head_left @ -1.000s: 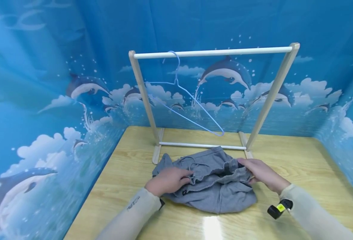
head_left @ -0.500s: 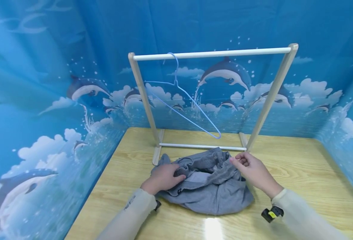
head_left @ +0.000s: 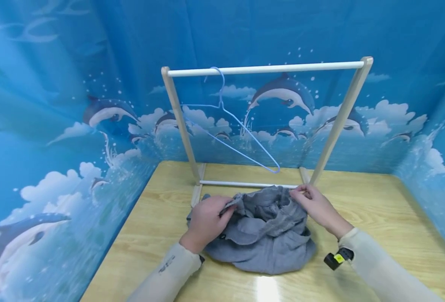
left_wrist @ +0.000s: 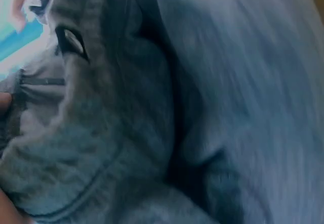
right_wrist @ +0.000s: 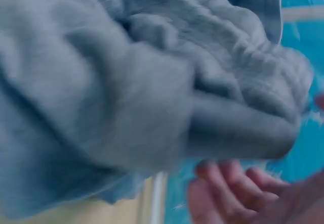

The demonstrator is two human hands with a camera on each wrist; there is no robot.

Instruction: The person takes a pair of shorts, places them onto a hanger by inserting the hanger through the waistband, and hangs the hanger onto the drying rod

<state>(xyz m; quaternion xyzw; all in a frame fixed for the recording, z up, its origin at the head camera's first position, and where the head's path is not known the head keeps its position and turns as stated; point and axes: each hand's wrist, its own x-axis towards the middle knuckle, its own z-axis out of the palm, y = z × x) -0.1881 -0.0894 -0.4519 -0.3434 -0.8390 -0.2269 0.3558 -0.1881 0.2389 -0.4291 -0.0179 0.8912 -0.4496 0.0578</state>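
A pair of grey pants [head_left: 260, 251] lies bunched on the table, its gathered waistband spread into an opening that faces up. My left hand [head_left: 209, 218] grips the waistband's left side between thumb and fingers. At the right end of the waistband, my right hand [head_left: 317, 207] pinches the edge of the cloth. In the right wrist view the curled fingers of the right hand [right_wrist: 238, 196] show beneath the gathered fabric. A dark-rimmed eyelet [left_wrist: 73, 41] is visible on the cloth in the left wrist view.
Behind the pants stands a wooden rack with a white top bar [head_left: 283, 68] and a low crossbar [head_left: 241, 183]. A blue hanger [head_left: 221, 100] hangs left of centre on the top bar. Dolphin-printed curtains [head_left: 396, 84] enclose the wooden table [head_left: 362, 201].
My right hand let go of the waistband's right side, moved up and left, and took its edge again. My left hand regripped and lifted the left side, and the waist opening has spread wider.
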